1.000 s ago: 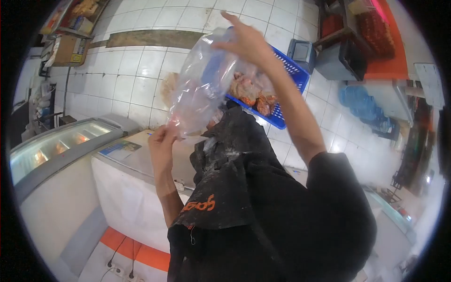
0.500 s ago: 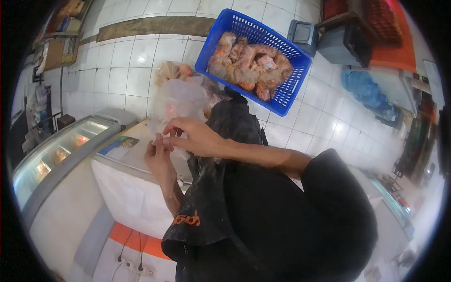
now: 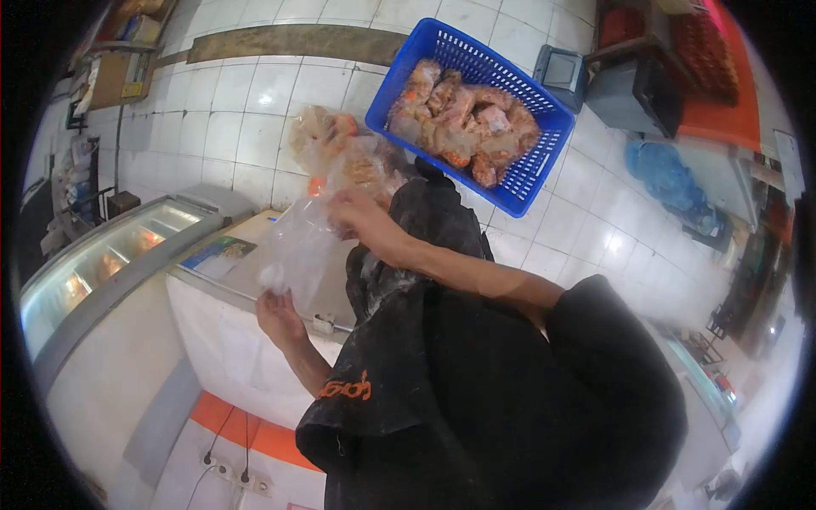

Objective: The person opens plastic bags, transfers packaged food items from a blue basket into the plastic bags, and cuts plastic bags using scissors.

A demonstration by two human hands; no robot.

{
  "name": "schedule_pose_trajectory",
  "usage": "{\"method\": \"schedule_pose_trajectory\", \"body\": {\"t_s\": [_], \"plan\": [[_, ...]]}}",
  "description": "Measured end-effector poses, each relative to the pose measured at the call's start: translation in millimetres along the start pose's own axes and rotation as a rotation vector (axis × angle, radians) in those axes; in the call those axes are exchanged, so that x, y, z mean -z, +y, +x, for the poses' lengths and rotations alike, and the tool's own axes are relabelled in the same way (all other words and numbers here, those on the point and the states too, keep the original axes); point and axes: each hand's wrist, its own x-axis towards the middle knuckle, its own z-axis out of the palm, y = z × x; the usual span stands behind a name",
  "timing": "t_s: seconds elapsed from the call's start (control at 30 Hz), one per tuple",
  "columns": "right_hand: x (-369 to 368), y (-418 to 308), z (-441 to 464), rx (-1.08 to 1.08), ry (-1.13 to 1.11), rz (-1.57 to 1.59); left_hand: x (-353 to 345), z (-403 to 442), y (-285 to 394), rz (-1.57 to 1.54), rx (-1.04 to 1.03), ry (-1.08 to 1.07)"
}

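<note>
Apparently, the left hand pinches the lower edge of a translucent plastic bag in a narrow grip. The right hand is curled at the bag's upper side, but its fingertips are hidden, so whether it grips the film I cannot tell. The bag spreads between the two hands, above the pale desk, with a printed leaflet lying beyond the left hand.

The film looks thin and slick; a light pinch could let it slide away, and a hard pull from both sides could split it. Its walls may also cling together and resist opening.

Just beyond the right hand sit filled plastic bags, so close that a swing of the wrist could knock them or snag the loose film. Farther out past that hand, a blue plastic basket stands on the tiled floor, holding raw meat pieces. They look moist, and damp fingers would make the film harder to control.
</note>
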Motion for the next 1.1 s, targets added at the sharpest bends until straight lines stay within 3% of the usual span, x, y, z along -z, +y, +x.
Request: {"method": "schedule_pose_trajectory", "body": {"t_s": [0.03,0.1,0.2,0.3,0.37,0.43,0.5,0.53,0.63,0.67,0.7,0.77,0.8,0.87,0.9,0.97,1.03,1.1], "plan": [[-2.9,-6.1,-10.6,0.116,-0.049,-0.369,-0.8,-0.3,2.9,-0.079,0.052,-0.091],[4.7,-0.9,-8.2,0.31,-0.077,-0.719,-15.7,-15.4,14.1,-0.246,0.152,-0.271],[37.1,20.1,34.2,0.449,0.038,-0.578,-3.4,-18.0,-0.4,0.18,-0.17,-0.191],[28.5,1.6,32.6,0.331,0.166,-0.382,-34.4,-48.7,-13.8,0.898,-0.389,-0.206],[17.3,-12.8,25.4,0.234,0.171,-0.396,-41.9,-48.8,-17.4,1.026,-0.597,-0.319],[19.2,-11.6,21.7,0.41,0.122,-0.982,-56.2,-48.7,-21.2,1.162,-0.806,-0.428],[35.0,-14.0,23.1,0.508,0.166,-1.145,-24.2,-16.4,-15.0,1.015,-0.564,-0.075],[56.7,-23.3,36.8,0.516,0.247,-1.015,-12.0,-4.4,-10.9,0.931,-0.446,0.092],[72.0,-17.0,62.9,0.515,0.302,-0.718,-24.0,-4.0,-13.4,1.01,-0.5,0.15],[70.4,-10.5,69.8,0.508,0.296,-0.623,-25.1,-0.9,-23.9,0.972,-0.605,0.082],[54.9,-19.4,59.2,0.332,0.263,-0.453,-29.9,1.4,-36.1,0.937,-0.712,0.0],[28.7,-31.8,42.1,0.306,0.175,-0.496,-74.9,-25.1,-27.4,1.435,-1.227,-0.055],[21.7,-33.9,39.1,0.288,0.13,-0.522,-90.8,-32.5,-26.8,1.39,-1.185,-0.195],[17.8,-33.6,44.4,0.642,0.18,-0.836,-112.3,-38.6,-29.0,1.279,-1.093,-0.467],[17.2,-32.8,46.2,0.818,0.203,-0.989,-101.0,-27.9,-28.8,1.187,-0.937,-0.442],[48.8,-56.1,46.3,0.696,0.247,-1.364,-71.8,7.9,-22.7,1.001,-0.637,-0.399],[80.0,-68.4,44.2,0.47,0.336,-1.566,-79.3,7.0,-14.8,1.174,-0.776,-0.354],[99.2,-66.4,72.1,0.351,0.238,-1.684,-81.4,21.1,-10.0,1.354,-0.94,-0.327]]}}
